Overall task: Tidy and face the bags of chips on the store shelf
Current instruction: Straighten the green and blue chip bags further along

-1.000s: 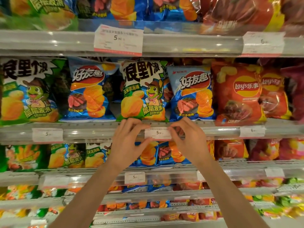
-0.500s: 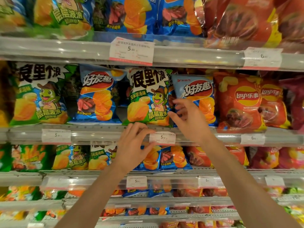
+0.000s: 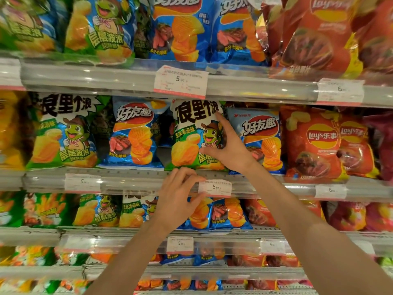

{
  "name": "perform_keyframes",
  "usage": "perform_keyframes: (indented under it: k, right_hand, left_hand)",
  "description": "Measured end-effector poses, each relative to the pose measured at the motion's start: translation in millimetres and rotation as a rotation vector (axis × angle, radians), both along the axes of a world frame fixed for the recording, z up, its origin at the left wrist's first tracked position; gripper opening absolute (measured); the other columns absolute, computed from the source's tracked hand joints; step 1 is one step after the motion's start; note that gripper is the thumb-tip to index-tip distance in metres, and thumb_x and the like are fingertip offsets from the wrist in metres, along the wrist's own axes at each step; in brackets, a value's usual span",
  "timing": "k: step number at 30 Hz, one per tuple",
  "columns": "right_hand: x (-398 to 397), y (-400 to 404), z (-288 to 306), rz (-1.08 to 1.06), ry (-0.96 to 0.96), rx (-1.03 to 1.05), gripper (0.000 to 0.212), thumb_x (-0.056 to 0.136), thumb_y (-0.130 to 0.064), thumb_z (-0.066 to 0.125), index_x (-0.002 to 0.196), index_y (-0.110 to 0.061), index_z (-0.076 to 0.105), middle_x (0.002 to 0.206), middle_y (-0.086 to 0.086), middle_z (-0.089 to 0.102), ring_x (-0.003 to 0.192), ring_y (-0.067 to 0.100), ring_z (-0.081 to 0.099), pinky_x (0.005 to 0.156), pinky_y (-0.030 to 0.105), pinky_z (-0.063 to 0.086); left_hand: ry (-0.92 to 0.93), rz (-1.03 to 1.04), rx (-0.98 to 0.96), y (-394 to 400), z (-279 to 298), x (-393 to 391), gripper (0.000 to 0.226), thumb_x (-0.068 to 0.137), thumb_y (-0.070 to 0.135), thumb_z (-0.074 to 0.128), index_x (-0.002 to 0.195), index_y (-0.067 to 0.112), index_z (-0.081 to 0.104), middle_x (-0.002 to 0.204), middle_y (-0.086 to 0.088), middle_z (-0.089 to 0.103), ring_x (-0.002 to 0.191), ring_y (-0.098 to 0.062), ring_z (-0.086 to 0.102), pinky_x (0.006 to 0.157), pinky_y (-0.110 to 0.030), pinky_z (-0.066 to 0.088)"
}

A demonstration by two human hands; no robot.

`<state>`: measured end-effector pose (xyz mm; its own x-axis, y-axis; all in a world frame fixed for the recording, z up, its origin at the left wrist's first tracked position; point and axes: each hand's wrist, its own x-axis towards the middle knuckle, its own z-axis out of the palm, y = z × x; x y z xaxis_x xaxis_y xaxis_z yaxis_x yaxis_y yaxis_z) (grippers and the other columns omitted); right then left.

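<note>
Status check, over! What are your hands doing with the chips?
Right hand gripping green chip bag by its right edge. Left hand pinching price tag on shelf rail. Blue bag crowding right side.

Both bare arms reached upward; the right hand (image 3: pixel 228 149) spread its fingers high, while the left hand (image 3: pixel 180 194) curled lower, fingertips pinched.

Right hand (image 3: pixel 230 145): lifted off the price tag (image 3: pixel 214 187), now laid on the green chip bag (image 3: pixel 192 135)'s right edge. View is shifted upward.
</note>
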<state>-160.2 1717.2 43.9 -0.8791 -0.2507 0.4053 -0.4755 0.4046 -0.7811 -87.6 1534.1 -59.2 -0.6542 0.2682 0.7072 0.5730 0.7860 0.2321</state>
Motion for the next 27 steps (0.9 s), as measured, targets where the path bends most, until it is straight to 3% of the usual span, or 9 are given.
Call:
perform_keyframes:
  k: [2,5,8,17,22,24,27]
  right_hand:
    - [1,1,-2,0.014,0.028,-0.071,0.11,0.076,-0.012,0.087,0.159,-0.033,0.017,0.154,-0.005,0.041,0.133,0.006,0.051,0.11,0.024,0.045]
    - [2,2,-6,0.028,0.005,-0.079,0.113,0.077,-0.008,0.086,0.159,-0.034,0.013,0.155,-0.003,0.041,0.133,0.004,0.051,0.108,0.024,0.046]
    - [2,4,-10,0.022,-0.014,-0.061,0.115,0.078,-0.009,0.085,0.16,-0.032,0.008,0.156,-0.004,0.04,0.132,0.0,0.051,0.106,0.018,0.045]
    - [-4,2,-11,0.015,-0.063,-0.003,0.113,0.083,-0.014,0.081,0.161,-0.033,0.001,0.158,-0.009,0.036,0.137,0.004,0.045,0.115,0.03,0.04]
    - [4,1,-10,-0.045,0.002,0.042,0.106,0.086,-0.023,0.079,0.162,-0.027,0.006,0.158,-0.005,0.037,0.131,-0.004,0.042,0.106,0.006,0.035]
    - [13,8,-12,-0.086,0.027,0.036,0.096,0.086,-0.034,0.077,0.159,-0.029,0.016,0.156,-0.002,0.04,0.135,0.003,0.043,0.112,0.023,0.041]
    - [32,37,-11,-0.251,0.142,0.079,0.067,0.091,-0.031,0.073,0.149,-0.024,0.04,0.141,0.0,0.049,0.123,0.011,0.054,0.1,0.038,0.053]
  left_hand:
    - [-0.004,-0.004,0.004,0,0,0,0.038,0.087,0.046,0.064,0.116,0.022,0.066,0.111,0.004,0.054,0.105,-0.017,0.049,0.086,-0.033,0.046]
    - [-0.017,-0.008,0.015,0,0,0,0.037,0.087,0.045,0.063,0.116,0.023,0.066,0.112,0.004,0.054,0.107,-0.017,0.049,0.088,-0.033,0.046]
    - [-0.02,-0.008,0.017,0,0,0,0.037,0.087,0.046,0.062,0.116,0.024,0.066,0.112,0.004,0.055,0.107,-0.016,0.049,0.088,-0.032,0.045]
    - [-0.036,0.002,0.008,1,2,2,0.036,0.085,0.04,0.072,0.117,0.023,0.066,0.113,0.004,0.054,0.108,-0.014,0.046,0.089,-0.03,0.043]
    - [-0.031,0.013,-0.01,2,3,4,0.037,0.085,0.038,0.073,0.117,0.022,0.065,0.112,0.003,0.053,0.108,-0.016,0.047,0.089,-0.031,0.044]
    - [-0.012,0.041,-0.042,5,3,6,0.036,0.085,0.037,0.073,0.117,0.021,0.065,0.112,0.002,0.053,0.108,-0.017,0.046,0.089,-0.033,0.045]
    - [0.038,0.062,-0.071,11,3,10,0.035,0.084,0.03,0.075,0.115,0.018,0.066,0.11,-0.002,0.054,0.105,-0.02,0.046,0.081,-0.034,0.048]
